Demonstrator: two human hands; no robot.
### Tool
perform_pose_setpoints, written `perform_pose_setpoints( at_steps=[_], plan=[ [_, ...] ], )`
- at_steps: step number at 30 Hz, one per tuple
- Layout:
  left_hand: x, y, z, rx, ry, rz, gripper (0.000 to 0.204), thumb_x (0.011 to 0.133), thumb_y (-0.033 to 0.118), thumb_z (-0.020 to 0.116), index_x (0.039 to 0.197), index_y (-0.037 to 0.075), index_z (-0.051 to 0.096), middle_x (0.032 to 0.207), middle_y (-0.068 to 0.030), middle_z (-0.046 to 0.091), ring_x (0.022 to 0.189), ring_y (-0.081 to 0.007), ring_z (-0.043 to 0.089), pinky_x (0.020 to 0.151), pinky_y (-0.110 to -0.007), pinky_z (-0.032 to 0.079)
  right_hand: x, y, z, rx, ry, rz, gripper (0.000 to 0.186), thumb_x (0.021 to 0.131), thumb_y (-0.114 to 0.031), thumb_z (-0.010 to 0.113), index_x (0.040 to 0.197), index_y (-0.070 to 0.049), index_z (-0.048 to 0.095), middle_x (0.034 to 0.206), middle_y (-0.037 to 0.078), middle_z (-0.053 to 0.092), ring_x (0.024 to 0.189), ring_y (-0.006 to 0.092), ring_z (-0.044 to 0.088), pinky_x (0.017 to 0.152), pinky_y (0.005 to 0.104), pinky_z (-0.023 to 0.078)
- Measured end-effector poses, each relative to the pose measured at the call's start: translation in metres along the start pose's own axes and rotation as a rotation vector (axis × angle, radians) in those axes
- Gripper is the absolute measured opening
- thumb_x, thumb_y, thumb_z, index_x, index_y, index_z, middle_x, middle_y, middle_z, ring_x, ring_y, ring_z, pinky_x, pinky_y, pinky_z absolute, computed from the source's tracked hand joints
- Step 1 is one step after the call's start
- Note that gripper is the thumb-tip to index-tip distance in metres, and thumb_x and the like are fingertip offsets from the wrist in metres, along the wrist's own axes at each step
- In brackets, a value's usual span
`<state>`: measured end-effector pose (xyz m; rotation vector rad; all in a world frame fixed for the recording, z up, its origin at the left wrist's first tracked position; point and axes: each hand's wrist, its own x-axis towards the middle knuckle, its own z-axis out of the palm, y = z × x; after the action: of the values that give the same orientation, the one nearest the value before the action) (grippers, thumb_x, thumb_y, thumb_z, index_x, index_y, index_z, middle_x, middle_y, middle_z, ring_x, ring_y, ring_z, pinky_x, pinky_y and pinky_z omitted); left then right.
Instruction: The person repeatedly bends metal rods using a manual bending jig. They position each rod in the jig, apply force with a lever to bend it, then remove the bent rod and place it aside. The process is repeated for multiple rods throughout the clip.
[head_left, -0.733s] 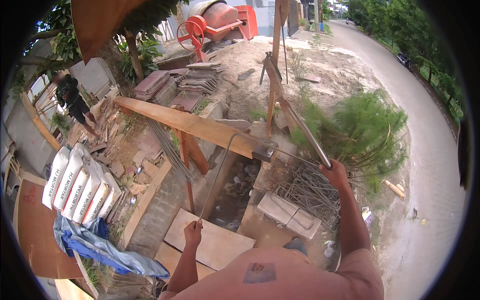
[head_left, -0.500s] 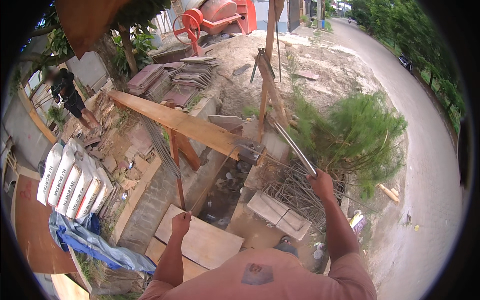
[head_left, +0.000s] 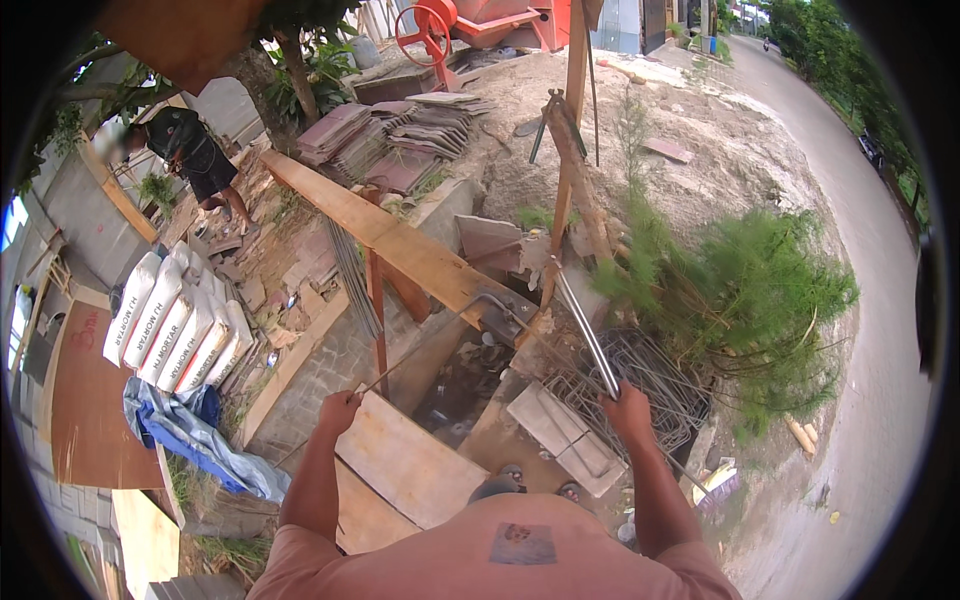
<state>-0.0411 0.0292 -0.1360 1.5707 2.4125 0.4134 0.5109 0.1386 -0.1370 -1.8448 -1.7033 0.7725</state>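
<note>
My left hand (head_left: 341, 411) is closed around a thin steel rod (head_left: 425, 343). The rod slants up to a metal block (head_left: 507, 322) at the near end of a long wooden beam (head_left: 395, 245), where it looks bent. My right hand (head_left: 628, 408) grips the lower end of a shiny metal pipe (head_left: 585, 328). The pipe's far end rises beside a wooden post; whether it touches the rod is not clear. Under my right arm lies a heap of bent steel bars (head_left: 665, 385). A tied pale slab (head_left: 566, 438) sits beside it.
White bags (head_left: 180, 320) are stacked at the left above a blue-grey tarp (head_left: 205, 440). Boards (head_left: 410, 450) lie before me beside a trench (head_left: 460, 390). A leafy branch (head_left: 740, 300) spreads at right. Another person (head_left: 190, 150) stands far left; an orange mixer (head_left: 500, 20) stands behind.
My left hand has moved left and away from me with the rod. My right hand has pulled the pipe nearer and slightly left. The far-left person is bent further forward.
</note>
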Motion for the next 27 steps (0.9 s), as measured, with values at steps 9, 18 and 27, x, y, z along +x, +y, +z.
perform_pose_setpoints(
  at_steps=[9,18,27],
  plan=[
    [0.038,-0.017,-0.01,-0.04,0.004,-0.019,0.037,0.089,0.04,0.06,0.082,0.005,0.069,0.074,-0.0208,0.063,0.071,-0.0375,0.063,0.064,-0.044,0.047,0.003,-0.021,0.014,0.002,-0.012,0.028,0.033,0.078,-0.029,0.072,0.085,0.001,0.061,0.074,0.022,0.063,0.072,0.0404,0.062,0.066,0.0459,0.046],
    [0.062,-0.011,-0.02,-0.082,-0.033,0.021,0.036,0.087,0.038,0.062,0.08,0.003,0.068,0.07,-0.0211,0.062,0.065,-0.037,0.061,0.06,-0.044,0.045,0.005,-0.036,0.019,-0.088,0.012,0.054,0.033,0.079,-0.028,0.073,0.082,0.002,0.058,0.068,0.02,0.06,0.063,0.0366,0.058,0.06,0.0428,0.044],
    [0.083,0.017,0.005,-0.096,-0.019,0.081,0.038,0.088,0.038,0.063,0.078,0.002,0.066,0.066,-0.019,0.06,0.062,-0.0351,0.059,0.059,-0.042,0.044,0.006,-0.031,0.018,-0.129,-0.051,0.096,0.033,0.08,-0.028,0.071,0.084,0.002,0.058,0.067,0.018,0.06,0.064,0.0321,0.059,0.063,0.0422,0.045]
  ],
)
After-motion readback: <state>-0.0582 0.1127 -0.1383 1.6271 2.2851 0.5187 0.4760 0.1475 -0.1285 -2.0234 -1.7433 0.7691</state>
